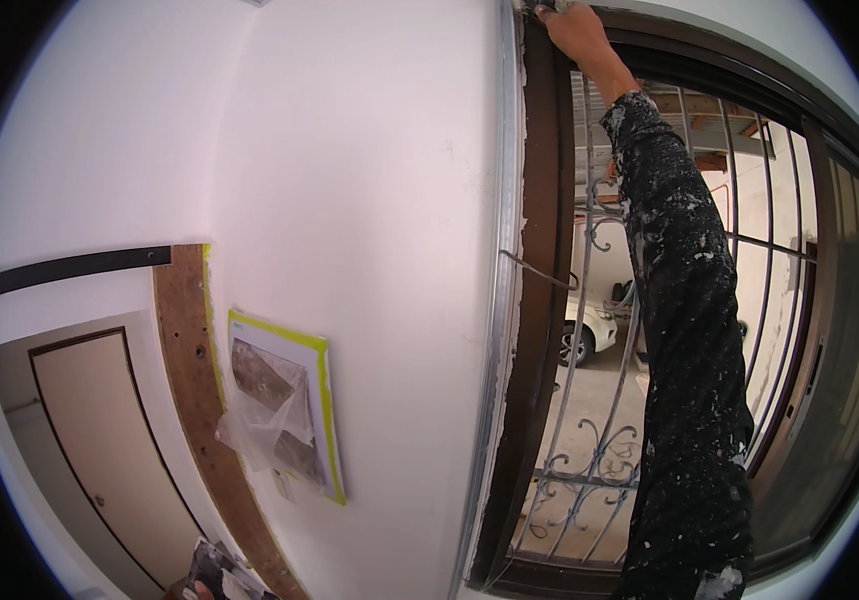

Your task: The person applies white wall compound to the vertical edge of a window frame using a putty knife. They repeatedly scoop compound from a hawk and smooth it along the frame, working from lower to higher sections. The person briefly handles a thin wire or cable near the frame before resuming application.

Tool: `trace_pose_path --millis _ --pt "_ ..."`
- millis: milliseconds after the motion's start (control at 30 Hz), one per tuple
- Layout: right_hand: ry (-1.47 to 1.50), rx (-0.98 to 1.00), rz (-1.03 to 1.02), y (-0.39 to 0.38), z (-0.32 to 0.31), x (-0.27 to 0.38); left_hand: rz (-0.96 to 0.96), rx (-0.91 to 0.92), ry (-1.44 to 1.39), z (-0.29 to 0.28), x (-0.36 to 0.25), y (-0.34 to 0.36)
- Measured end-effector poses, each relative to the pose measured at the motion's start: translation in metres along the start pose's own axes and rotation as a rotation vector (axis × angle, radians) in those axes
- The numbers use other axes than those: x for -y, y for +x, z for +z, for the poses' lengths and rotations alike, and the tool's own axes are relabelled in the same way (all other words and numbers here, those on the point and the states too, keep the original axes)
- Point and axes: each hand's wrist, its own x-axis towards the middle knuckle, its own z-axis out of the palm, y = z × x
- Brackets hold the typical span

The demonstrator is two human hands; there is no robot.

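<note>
My right hand (pixel 578 32) reaches up to the top corner where the white wall (pixel 370 200) meets the dark brown window frame (pixel 548 200). Its fingertips press at the upper end of the metal corner strip (pixel 506 250). They are cut off by the picture's edge, so I cannot tell whether they hold anything. The sleeve (pixel 690 350) is black and spattered with white. At the bottom edge only a sliver of my left hand (pixel 200 592) shows, gripping a flat tool (pixel 222 575) smeared grey and white.
A curled iron grille (pixel 590 470) fills the window opening, with a white car (pixel 590 330) outside. A wall box wrapped in plastic and yellow-green tape (pixel 285 400) sits at lower left. Beside it run a bare wooden door jamb (pixel 190 380) and a beige door (pixel 110 450).
</note>
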Motion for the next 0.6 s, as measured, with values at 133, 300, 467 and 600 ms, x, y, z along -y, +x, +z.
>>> trace_pose_path --millis 133,300,467,600 --pt "-0.207 0.103 -0.004 0.008 0.007 -0.002 0.026 -0.009 -0.045 0.000 -0.026 0.009" --pt "-0.576 0.224 -0.310 0.013 0.013 -0.009 -0.474 -0.123 -0.562 -0.003 -0.099 0.017" --pt "-0.267 0.119 -0.131 0.024 0.021 -0.011 -0.418 -0.123 -0.503 -0.003 -0.107 0.021" --pt "-0.830 0.379 -0.598 0.036 0.024 -0.017 -0.012 -0.036 -0.181 0.000 -0.053 0.017"
